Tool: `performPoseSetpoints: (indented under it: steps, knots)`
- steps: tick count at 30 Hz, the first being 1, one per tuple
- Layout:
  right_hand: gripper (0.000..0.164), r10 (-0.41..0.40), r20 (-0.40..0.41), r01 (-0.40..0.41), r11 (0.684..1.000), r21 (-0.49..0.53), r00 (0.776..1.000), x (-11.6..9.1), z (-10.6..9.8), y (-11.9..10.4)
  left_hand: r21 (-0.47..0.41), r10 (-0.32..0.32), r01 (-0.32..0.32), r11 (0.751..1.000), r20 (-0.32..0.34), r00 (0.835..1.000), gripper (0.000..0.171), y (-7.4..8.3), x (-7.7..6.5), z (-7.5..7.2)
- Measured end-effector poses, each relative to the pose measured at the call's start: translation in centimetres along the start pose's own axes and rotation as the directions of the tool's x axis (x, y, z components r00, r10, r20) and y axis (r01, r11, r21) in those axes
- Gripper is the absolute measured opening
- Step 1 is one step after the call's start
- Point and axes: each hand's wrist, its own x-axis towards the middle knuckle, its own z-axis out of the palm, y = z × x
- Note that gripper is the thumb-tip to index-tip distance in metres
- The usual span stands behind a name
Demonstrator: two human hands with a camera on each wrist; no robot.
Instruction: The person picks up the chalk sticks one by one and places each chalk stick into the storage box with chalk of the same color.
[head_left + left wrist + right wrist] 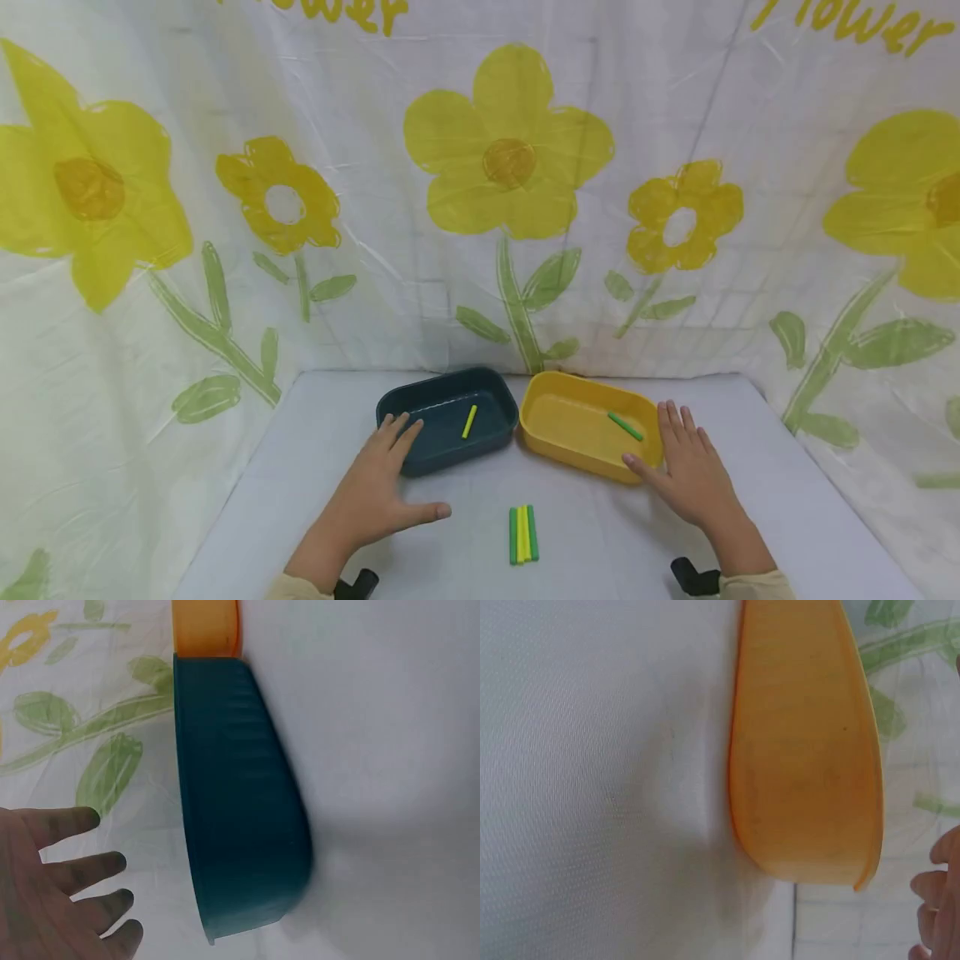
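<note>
My left hand [367,493] hovers at the near left corner of a dark teal basket [450,458], fingers spread and thumb out. In the left wrist view, that hand's fingers [90,868] are apart from the basket's wall. A short yellow stick [469,422] lies inside this basket. Over on the right, my right hand [690,477] is held by the right end of a yellow basket [562,421], fingers straight and holding nothing. That basket contains a green stick [626,427]. Between the hands, green and yellow sticks [521,535] lie side by side on the table.
Both baskets stand close together near the back of the white-covered table [465,542]. Behind it hangs a white curtain [390,275] printed with yellow flowers. Black wrist mounts [693,577] show below the hands.
</note>
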Motion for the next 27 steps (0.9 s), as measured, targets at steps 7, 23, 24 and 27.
performPoseSetpoints:
  steps: [7,23,24,27]
  knots:
    - [0.113,0.009,0.000,-0.009,1.000,0.014,1.000,0.2,0.5,0.1,-0.054,0.009,-0.008,0.999,0.021,1.000,0.124,0.5,-0.3,0.7]
    - [0.114,0.036,0.016,-0.037,0.998,0.042,0.999,0.2,1.1,0.4,-0.109,0.008,-0.004,0.994,0.034,0.999,0.123,2.5,-0.8,2.4]
    - [0.114,0.036,0.016,-0.037,0.998,0.044,0.999,0.3,1.1,0.4,-0.115,0.005,-0.001,0.993,0.039,0.999,0.122,2.6,-0.9,2.6]
    - [0.115,0.039,0.017,-0.040,0.998,0.040,0.999,0.3,1.2,0.3,-0.135,-0.004,0.011,0.991,0.052,0.999,0.120,2.9,-0.9,3.1]
